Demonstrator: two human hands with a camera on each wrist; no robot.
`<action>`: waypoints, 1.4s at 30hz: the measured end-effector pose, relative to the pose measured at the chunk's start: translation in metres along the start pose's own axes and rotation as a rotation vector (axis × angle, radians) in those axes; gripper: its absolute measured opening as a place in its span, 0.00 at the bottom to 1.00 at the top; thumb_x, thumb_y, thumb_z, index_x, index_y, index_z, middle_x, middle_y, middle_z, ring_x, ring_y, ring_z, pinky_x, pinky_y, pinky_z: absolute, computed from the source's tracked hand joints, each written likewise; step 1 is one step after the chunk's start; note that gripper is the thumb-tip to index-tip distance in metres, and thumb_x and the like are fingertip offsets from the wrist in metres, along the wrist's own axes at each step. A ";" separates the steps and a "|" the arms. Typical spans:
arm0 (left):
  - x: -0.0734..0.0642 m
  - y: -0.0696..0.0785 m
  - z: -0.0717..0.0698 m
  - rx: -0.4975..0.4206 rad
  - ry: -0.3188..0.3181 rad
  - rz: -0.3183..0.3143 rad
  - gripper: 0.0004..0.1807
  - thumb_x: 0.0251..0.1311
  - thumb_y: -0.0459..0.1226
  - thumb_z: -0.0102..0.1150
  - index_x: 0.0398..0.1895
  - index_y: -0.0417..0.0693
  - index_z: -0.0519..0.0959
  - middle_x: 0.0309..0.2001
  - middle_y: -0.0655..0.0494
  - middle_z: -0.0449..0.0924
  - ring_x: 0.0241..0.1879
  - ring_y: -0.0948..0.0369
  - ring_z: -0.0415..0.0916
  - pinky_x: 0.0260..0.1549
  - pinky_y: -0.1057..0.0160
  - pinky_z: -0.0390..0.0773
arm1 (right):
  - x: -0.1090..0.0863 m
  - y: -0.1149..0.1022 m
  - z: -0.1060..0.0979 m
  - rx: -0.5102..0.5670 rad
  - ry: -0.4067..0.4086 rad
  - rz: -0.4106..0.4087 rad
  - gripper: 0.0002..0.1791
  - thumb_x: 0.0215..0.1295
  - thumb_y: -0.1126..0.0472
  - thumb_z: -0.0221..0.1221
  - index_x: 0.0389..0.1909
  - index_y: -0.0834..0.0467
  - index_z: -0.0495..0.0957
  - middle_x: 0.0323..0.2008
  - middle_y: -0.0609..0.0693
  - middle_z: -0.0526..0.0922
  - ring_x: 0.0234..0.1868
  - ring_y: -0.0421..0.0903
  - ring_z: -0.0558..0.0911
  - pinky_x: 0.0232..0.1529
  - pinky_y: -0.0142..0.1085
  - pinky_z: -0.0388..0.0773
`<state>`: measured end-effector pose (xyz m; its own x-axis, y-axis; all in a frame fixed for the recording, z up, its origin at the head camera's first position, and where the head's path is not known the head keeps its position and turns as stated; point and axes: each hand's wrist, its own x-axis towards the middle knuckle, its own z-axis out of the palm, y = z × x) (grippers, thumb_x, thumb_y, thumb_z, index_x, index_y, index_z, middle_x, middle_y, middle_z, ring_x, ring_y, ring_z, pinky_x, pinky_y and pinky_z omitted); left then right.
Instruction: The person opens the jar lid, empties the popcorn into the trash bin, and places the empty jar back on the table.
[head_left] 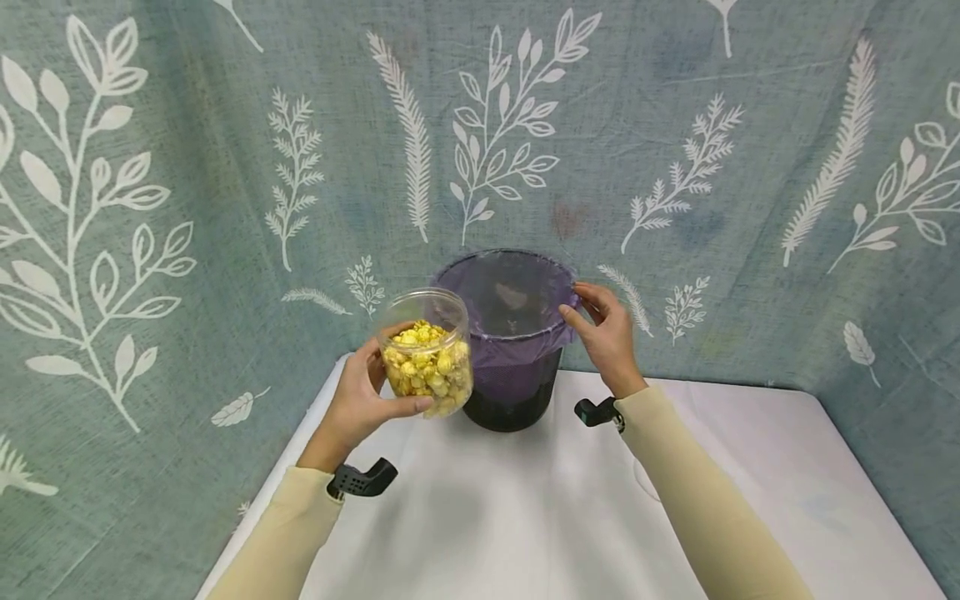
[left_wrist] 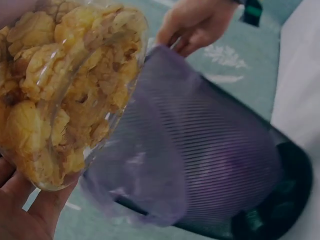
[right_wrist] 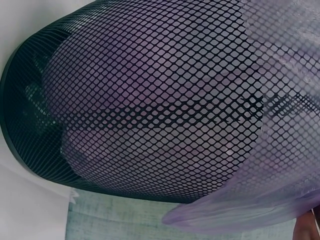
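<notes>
My left hand [head_left: 354, 410] grips a clear plastic jar [head_left: 392, 313] by its side, thumb across the front and fingers behind. Yellow popcorn [head_left: 427, 367] fills much of the jar, which is held in the air, its open mouth up, beside the left rim of a black mesh trash can [head_left: 504, 417]. A thin purple trash bag [head_left: 517, 354] lines the can and folds over its rim. At the can's right rim, my right hand [head_left: 611, 337] pinches the bag's edge between thumb and fingers. In the right wrist view, mesh and bag fill most of the picture.
The can stands near the back of a white-covered table [head_left: 465, 533]. Grey-green curtains [head_left: 510, 158] with white leaf prints hang close behind it and at both sides. Black wrist devices [head_left: 363, 477] sit on both wrists.
</notes>
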<state>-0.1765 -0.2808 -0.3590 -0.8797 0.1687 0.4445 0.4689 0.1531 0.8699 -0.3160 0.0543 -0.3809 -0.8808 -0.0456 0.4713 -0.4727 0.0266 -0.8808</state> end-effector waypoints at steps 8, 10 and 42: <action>0.042 0.014 -0.014 0.092 0.043 -0.024 0.49 0.49 0.26 0.80 0.77 0.49 0.69 0.67 0.51 0.75 0.63 0.56 0.76 0.62 0.63 0.75 | -0.001 0.003 -0.001 0.033 -0.001 -0.013 0.26 0.71 0.67 0.67 0.67 0.72 0.74 0.67 0.65 0.73 0.71 0.58 0.72 0.75 0.40 0.66; 0.053 0.018 -0.017 0.136 0.047 -0.037 0.48 0.50 0.27 0.81 0.76 0.49 0.69 0.66 0.51 0.76 0.63 0.57 0.76 0.63 0.61 0.74 | -0.001 0.004 0.001 0.041 0.000 -0.019 0.26 0.71 0.68 0.66 0.67 0.72 0.74 0.67 0.67 0.73 0.72 0.59 0.72 0.75 0.42 0.66; 0.171 0.022 -0.011 0.849 -0.090 0.061 0.57 0.39 0.37 0.87 0.75 0.40 0.65 0.65 0.39 0.71 0.63 0.41 0.71 0.64 0.37 0.72 | -0.010 -0.040 -0.001 -0.017 -0.012 -0.021 0.24 0.73 0.73 0.60 0.65 0.80 0.70 0.66 0.75 0.70 0.72 0.68 0.71 0.75 0.51 0.66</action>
<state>-0.3171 -0.2590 -0.2613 -0.8583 0.2715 0.4354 0.4469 0.8126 0.3742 -0.2882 0.0542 -0.3508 -0.8704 -0.0585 0.4888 -0.4914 0.0429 -0.8699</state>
